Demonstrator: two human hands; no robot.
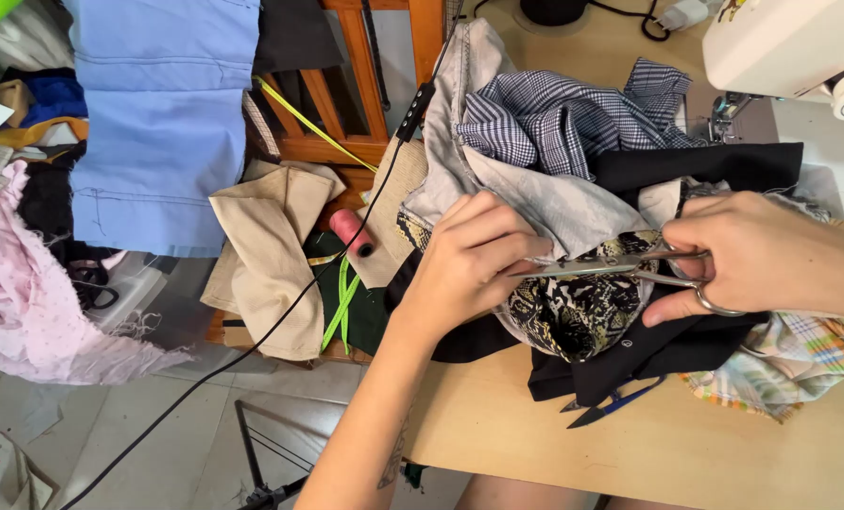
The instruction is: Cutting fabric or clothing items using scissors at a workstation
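Note:
My right hand (762,260) grips the handles of a pair of metal scissors (620,266), blades pointing left. My left hand (469,264) pinches a piece of black-and-cream patterned fabric (582,316) right at the blade tips. The patterned piece lies on black cloth (630,364) in a heap of fabrics on the wooden table (554,434). Grey-beige cloth (554,203) and blue checked cloth (554,118) lie just behind my hands.
Small blue-handled snips (615,404) lie on the table near the black cloth. A white sewing machine (790,47) stands at the top right. Plaid cloth (800,354) lies at right. To the left are a pink thread spool (351,231), beige cloth (271,255), hanging blue fabric (157,113), pink fabric (25,293) and a black cable (289,302).

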